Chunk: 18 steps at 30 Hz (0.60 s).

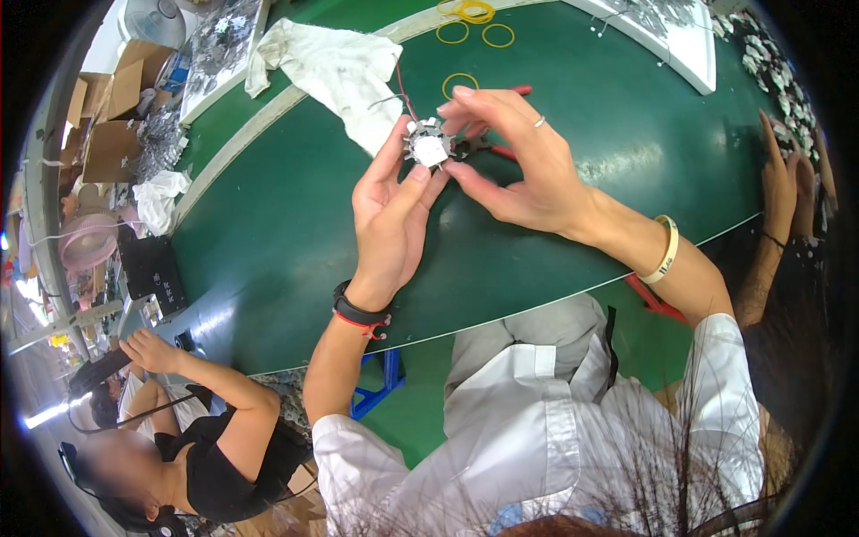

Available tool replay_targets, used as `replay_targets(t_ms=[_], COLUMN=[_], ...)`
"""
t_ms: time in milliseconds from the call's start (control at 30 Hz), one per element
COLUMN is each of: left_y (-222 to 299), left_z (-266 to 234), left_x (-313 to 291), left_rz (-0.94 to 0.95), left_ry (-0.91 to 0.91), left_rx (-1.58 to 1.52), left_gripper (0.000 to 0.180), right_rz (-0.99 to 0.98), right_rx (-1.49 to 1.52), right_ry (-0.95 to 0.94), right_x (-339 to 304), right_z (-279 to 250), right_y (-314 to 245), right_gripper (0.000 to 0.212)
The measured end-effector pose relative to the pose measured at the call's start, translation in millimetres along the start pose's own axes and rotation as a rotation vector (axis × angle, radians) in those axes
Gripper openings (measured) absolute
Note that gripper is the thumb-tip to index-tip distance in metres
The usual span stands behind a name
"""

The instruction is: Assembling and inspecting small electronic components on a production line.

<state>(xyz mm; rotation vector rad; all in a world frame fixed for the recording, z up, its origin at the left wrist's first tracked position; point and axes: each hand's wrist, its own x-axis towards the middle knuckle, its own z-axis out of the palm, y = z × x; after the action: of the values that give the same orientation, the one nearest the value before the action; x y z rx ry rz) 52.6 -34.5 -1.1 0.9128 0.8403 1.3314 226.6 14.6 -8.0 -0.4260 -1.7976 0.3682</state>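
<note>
My left hand [386, 210] pinches a small round metal part [428, 146] between thumb and fingers, over the green table [537, 259]. The part looks like a motor stator, with metal teeth around its rim and a white square patch on its face. A red and a dark wire [404, 89] run up from it. My right hand [528, 166] is open just to its right, thumb and index finger spread; the thumb tip comes close to the part's edge. Behind that hand lie red-handled pliers [504, 153], partly covered by the fingers.
A white cloth [335, 67] lies beyond my left hand. Several yellow rings [497, 36] are at the far edge. White trays [658, 40] hold metal pieces. Small parts [778, 80] are heaped at far right, near another person's hand [780, 183]. A co-worker [224, 438] sits at left.
</note>
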Motion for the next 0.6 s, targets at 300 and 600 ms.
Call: replay_targets(t_ms=[300, 600], left_y=[-4, -7], left_z=[-2, -7], left_x=[3, 0], left_rz=[-0.041, -0.007], left_ry=[0.011, 0.048], left_rx=[-0.105, -0.122], left_gripper=[0.051, 0.054], right_rz=[0.079, 0.214], right_rx=[0.075, 0.124], right_ry=[0.012, 0.004], right_x=[-4, -7], right_z=[6, 8], right_y=[-3, -11], right_gripper=[0.073, 0.077])
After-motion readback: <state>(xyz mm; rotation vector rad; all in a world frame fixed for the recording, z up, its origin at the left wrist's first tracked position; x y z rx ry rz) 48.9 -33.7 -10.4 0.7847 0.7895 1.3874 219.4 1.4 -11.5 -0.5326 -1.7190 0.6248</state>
